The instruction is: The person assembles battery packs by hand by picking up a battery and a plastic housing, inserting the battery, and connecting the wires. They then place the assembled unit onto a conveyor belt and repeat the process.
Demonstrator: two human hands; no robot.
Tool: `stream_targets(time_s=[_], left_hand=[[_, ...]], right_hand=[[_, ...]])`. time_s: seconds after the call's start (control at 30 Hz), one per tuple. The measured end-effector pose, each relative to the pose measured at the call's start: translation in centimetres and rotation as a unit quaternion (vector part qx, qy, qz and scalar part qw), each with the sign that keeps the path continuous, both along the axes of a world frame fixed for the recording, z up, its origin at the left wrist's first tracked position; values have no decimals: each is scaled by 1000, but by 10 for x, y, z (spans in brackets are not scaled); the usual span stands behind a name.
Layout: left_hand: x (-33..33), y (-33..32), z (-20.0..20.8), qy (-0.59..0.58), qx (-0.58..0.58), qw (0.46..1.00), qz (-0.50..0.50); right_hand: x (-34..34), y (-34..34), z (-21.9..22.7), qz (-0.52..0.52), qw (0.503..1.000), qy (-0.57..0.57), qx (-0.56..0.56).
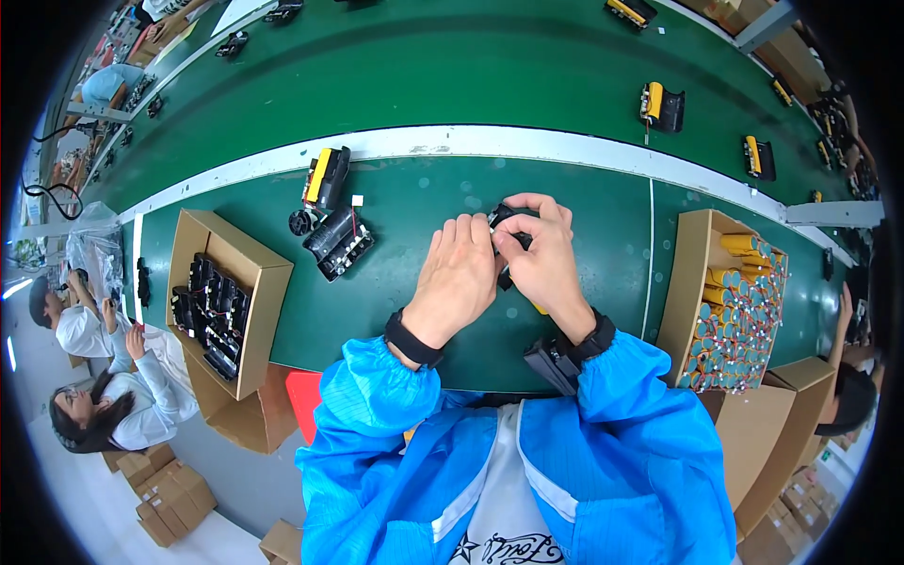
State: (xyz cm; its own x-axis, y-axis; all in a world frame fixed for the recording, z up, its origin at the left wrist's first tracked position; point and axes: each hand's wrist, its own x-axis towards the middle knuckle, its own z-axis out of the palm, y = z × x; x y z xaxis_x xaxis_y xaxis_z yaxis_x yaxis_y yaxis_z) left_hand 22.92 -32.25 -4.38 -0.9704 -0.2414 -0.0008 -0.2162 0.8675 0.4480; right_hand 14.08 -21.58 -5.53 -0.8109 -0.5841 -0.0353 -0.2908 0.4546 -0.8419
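Close together over the green bench, both of my hands close around a small black plastic housing (506,216), which they mostly cover. My left hand (458,268) presses against its left side, fingers together. Thumb and fingers of my right hand (539,252) pinch it from the right. A bit of yellow shows beneath the right hand. To the left lie an open black housing (339,243) with a small white connector, a round black piece (301,222) and a black housing with a yellow battery pack (326,177). Beside my right wrist is another black part (554,365).
A cardboard box (266,273) of black housings stands at left; a box (686,268) of wired yellow battery packs at right. Beyond a white rail (452,141), a green belt (452,75) carries more black-and-yellow units (662,106). Other people sit at both sides.
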Motion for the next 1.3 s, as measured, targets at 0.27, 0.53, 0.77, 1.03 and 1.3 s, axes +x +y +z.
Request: stream_targets(time_s=[0.27,0.53,0.77,1.03,1.3], left_hand=[[0,2,-2,18,-59,998,-6],[-1,-1,-4,39,-52,998,-17],[-2,1,-3,39,-91,995,-19],[-1,-3,-7,50,-28,998,9],[-1,4,-3,45,4,998,53]], right_hand=[[-5,-10,2,0,999,-1,35],[3,-14,4,-5,998,58,38],[-7,-12,5,13,999,20,39],[-1,-6,2,-6,998,65,-10],[-4,61,25,58,988,-128,58]])
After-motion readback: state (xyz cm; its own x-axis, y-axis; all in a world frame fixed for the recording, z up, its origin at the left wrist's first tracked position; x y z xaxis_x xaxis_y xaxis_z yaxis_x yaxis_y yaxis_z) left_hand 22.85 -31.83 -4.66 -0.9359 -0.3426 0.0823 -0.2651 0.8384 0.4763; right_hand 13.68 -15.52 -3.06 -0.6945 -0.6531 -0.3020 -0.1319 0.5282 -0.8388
